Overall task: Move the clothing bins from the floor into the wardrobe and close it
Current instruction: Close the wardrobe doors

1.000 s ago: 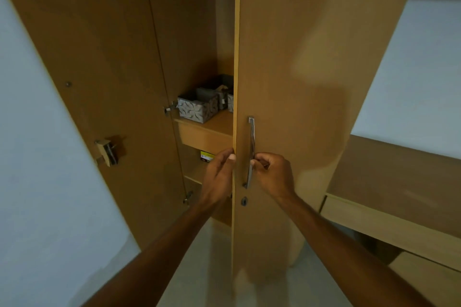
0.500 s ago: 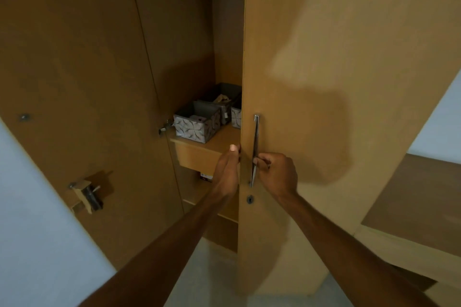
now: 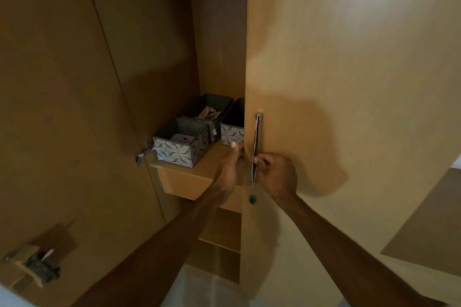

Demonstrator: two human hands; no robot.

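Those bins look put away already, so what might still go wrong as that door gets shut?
The left hand is curled round the right door's free edge, so its fingers could be pinched. The right hand grips the metal handle. The left door stands wide open and still needs closing.

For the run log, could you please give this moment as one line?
phase: closing wardrobe | bins: on shelf | right hand: gripping door handle | left hand: on door edge | door: ajar

Right hand (image 3: 277,174) grips door handle (image 3: 255,149); three bins (image 3: 182,144) on shelf (image 3: 184,177).
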